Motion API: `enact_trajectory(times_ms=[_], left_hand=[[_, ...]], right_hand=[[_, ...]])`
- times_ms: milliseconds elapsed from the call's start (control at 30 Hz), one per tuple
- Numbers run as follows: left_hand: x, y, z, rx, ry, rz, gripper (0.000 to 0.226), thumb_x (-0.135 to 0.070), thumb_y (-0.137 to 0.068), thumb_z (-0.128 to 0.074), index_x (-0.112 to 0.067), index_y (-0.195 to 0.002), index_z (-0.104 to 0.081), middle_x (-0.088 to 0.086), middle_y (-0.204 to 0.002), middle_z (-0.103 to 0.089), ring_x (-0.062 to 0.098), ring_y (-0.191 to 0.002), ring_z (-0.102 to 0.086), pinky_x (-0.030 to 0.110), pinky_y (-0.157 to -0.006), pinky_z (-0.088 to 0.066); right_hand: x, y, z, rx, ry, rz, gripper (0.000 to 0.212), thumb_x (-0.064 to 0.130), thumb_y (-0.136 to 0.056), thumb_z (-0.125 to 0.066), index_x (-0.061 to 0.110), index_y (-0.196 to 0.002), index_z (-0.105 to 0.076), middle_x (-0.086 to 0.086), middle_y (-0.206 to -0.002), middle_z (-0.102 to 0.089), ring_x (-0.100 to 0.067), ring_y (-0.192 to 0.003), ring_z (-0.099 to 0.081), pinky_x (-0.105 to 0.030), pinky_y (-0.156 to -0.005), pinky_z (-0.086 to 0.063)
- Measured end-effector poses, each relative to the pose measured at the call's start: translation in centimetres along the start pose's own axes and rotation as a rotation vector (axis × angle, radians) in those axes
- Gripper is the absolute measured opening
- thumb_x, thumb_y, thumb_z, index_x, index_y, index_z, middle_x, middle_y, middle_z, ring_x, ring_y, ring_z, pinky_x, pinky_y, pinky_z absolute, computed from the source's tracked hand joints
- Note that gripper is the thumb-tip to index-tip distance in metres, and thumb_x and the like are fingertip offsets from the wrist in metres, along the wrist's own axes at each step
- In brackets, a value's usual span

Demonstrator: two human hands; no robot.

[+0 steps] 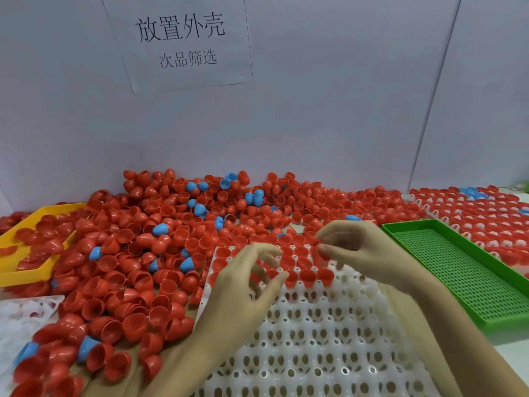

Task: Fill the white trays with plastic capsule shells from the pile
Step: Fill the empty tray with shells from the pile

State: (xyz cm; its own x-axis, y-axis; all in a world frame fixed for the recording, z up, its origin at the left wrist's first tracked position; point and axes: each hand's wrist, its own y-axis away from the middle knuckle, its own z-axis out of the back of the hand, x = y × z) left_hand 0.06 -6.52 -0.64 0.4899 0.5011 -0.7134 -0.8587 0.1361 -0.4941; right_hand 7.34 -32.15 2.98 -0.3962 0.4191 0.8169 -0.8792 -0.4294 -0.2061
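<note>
Plastic capsule shells point(160, 239): red half-domes, a few blue, heaped loose on the bench point(512, 353) against the back wall, spilling to the far edge of the white tray point(315, 339). Tray: moulded grid of sockets, long axis running away from the viewer; only the far rows carry red shells, seated mouth-up so far as can be seen, near rows bare. Pile shells lie every way, mouths up, down and sideways. Left hand point(246, 285): above the filled rows, fingers loosely curled, nothing visibly held. Right hand point(360, 247): at the tray's far right corner, thumb and forefinger drawn together; whether they pinch a shell cannot be told through blur. Risks, as judged: a shell dropped tilted would sit proud or roll off; nested pairs in the pile could fill one socket double; a sleeve or wrist could knock seated shells. Also present: yellow tray point(17, 239), left, holding shells; green perforated tray point(463, 270), right; filled trays point(472, 213) beyond; paper sign point(180, 41) on the wall.
</note>
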Motion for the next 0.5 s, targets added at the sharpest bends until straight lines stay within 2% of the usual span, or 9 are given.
enact_trajectory(times_ms=[67, 200, 267, 367, 500], left_hand=[[0.0, 0.2, -0.2, 0.129, -0.098, -0.073, 0.008, -0.033, -0.099, -0.068, -0.034, -0.106, -0.069, -0.018, -0.103, -0.064, 0.009, -0.099, -0.063, 0.018, -0.081, -0.053], [0.3, 0.7, -0.8, 0.348, -0.245, -0.131, 0.017, -0.046, -0.102, -0.058, -0.033, -0.104, -0.068, -0.018, -0.098, -0.056, 0.003, -0.096, -0.054, 0.014, -0.08, -0.045], [0.5, 0.8, -1.0, 0.378, -0.312, -0.168, 0.018, -0.047, -0.103, -0.057, -0.033, -0.103, -0.068, -0.019, -0.098, -0.054, 0.004, -0.097, -0.053, 0.016, -0.083, -0.044], [0.7, 0.8, -1.0, 0.381, -0.332, -0.19, 0.019, -0.047, -0.104, -0.055, -0.032, -0.103, -0.067, -0.018, -0.1, -0.054, 0.006, -0.096, -0.054, 0.021, -0.086, -0.045], [1.0, 0.8, -1.3, 0.379, -0.343, -0.212, 0.025, -0.052, -0.103, -0.052, -0.032, -0.103, -0.067, -0.02, -0.1, -0.052, 0.004, -0.092, -0.053, 0.02, -0.086, -0.044]], right_hand=[[-1.2, 0.2, 1.7, -0.008, 0.102, -0.057, 0.01, 0.025, -0.095, -0.077, 0.028, -0.105, -0.078, 0.005, -0.092, -0.081, -0.009, -0.082, -0.076, -0.023, -0.072, -0.059], [-3.4, 0.4, 3.1, 0.085, 0.267, -0.172, 0.005, 0.029, -0.093, -0.08, 0.034, -0.094, -0.079, 0.012, -0.074, -0.073, -0.002, -0.063, -0.06, -0.016, -0.061, -0.046], [-4.0, 0.3, 3.0, 0.123, 0.292, -0.202, 0.006, 0.029, -0.092, -0.081, 0.035, -0.094, -0.079, 0.013, -0.066, -0.066, -0.002, -0.058, -0.054, -0.017, -0.059, -0.044], [-4.1, 0.3, 2.8, 0.127, 0.273, -0.194, 0.01, 0.031, -0.091, -0.082, 0.039, -0.096, -0.079, 0.01, -0.066, -0.065, -0.001, -0.058, -0.053, -0.017, -0.058, -0.044], [-4.0, 0.3, 3.0, 0.104, 0.286, -0.148, 0.011, 0.029, -0.093, -0.08, 0.04, -0.094, -0.08, 0.011, -0.064, -0.063, -0.002, -0.053, -0.048, -0.016, -0.053, -0.039]])
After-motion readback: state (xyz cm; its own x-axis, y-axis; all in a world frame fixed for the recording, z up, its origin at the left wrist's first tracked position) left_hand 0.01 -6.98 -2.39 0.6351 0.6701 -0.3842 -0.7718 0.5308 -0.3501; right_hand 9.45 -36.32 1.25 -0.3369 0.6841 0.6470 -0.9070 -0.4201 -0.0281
